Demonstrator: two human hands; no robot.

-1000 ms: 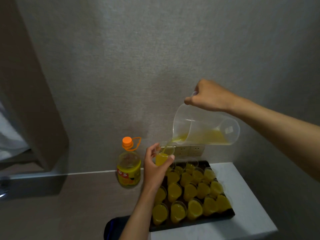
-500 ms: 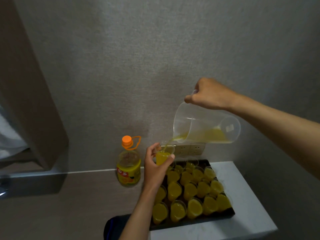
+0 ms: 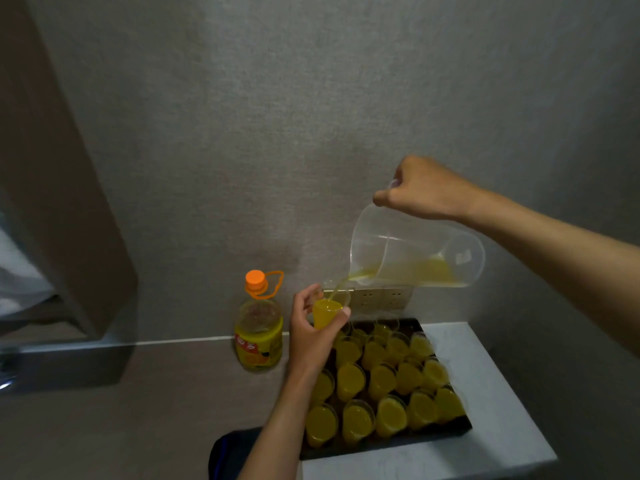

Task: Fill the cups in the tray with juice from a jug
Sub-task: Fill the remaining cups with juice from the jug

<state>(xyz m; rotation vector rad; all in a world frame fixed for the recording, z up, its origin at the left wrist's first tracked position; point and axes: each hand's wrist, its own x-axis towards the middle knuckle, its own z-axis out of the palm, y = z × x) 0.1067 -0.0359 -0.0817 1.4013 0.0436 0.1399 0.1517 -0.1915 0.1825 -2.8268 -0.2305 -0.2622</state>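
Note:
My right hand grips the handle of a clear plastic jug, tipped nearly on its side, with a little yellow juice lying along its lower wall. A thin stream runs from its spout into a small clear cup that my left hand holds above the tray's far left corner. The cup is almost full. Below lies a black tray packed with several small cups of juice.
An orange-capped juice bottle with a yellow label stands left of the tray against the wall. The tray sits on a white block. A wall socket plate is behind the cup. A brown panel juts out at left.
The juice level in the held cup has risen and the juice left in the jug has dropped slightly. Both hands stay almost where they were.

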